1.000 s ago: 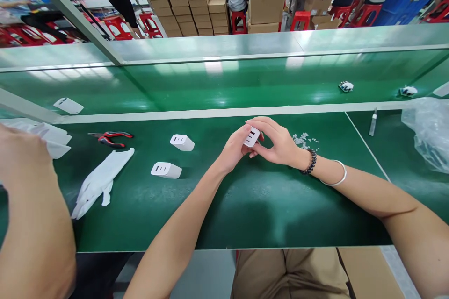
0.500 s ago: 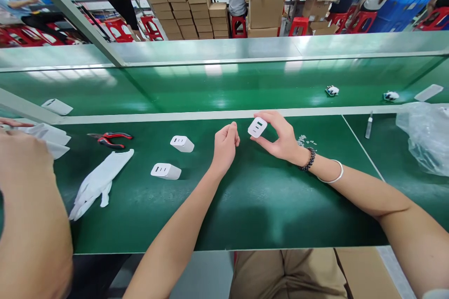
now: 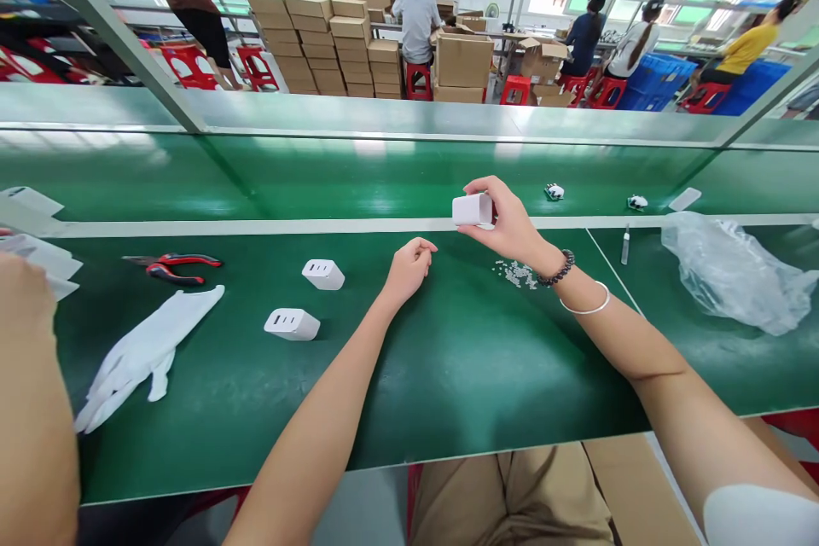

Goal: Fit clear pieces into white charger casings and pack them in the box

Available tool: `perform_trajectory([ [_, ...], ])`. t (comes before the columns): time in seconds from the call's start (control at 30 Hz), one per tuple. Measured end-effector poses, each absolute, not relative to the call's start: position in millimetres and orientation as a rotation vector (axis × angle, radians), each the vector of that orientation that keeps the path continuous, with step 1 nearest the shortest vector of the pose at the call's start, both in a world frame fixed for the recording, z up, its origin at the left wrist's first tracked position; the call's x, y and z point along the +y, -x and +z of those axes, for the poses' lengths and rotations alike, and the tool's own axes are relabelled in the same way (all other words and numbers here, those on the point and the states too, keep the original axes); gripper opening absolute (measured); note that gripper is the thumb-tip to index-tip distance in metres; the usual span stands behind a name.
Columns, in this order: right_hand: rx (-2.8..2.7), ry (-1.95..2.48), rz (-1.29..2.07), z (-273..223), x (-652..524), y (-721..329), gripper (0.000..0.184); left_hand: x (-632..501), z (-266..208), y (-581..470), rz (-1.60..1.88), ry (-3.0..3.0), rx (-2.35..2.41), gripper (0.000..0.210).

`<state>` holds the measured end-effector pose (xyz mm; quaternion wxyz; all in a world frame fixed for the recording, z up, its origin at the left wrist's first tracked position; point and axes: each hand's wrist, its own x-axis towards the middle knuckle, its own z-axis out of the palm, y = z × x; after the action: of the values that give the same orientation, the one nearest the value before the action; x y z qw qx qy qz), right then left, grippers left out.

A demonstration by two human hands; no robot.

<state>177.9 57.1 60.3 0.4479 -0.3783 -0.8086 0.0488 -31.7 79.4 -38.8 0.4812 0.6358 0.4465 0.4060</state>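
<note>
In my right hand (image 3: 502, 217) is a white charger (image 3: 472, 210), gripped between thumb and fingers above the bench; a plain side faces me. My left hand (image 3: 409, 266) hovers to its left, fingers curled together; whatever they might hold is hidden. Two more white chargers, a farther one (image 3: 323, 274) and a nearer one (image 3: 293, 324), lie on the green mat left of that hand, slotted ends showing. Below my right wrist, several tiny clear pieces (image 3: 515, 274) are scattered on the mat.
On the left lie red-handled pliers (image 3: 172, 266) and a white glove (image 3: 150, 350); another person's arm (image 3: 31, 401) reaches in there. Rightward are a small tube (image 3: 625, 246) and a clear plastic bag (image 3: 735, 273). Two small circuit parts, one here (image 3: 554, 192), sit beyond the white strip.
My right hand has turned the charger, so its slotted end no longer faces me. The left index finger has stretched out a little. The view has tilted up and shifted right.
</note>
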Motion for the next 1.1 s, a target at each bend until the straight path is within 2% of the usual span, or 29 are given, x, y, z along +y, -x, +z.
perform_trajectory([
  [0.2, -2.005, 0.861, -0.086, 59.8, 54.4, -146.7, 0.028, 79.2, -39.5, 30.1, 0.954, -1.613, 1.114, 0.016],
  [1.1, -2.024, 0.767, -0.207, 84.3, 5.0, -135.0, 0.037, 67.9, -26.5, 30.5, 0.951, -1.798, 1.166, 0.013],
])
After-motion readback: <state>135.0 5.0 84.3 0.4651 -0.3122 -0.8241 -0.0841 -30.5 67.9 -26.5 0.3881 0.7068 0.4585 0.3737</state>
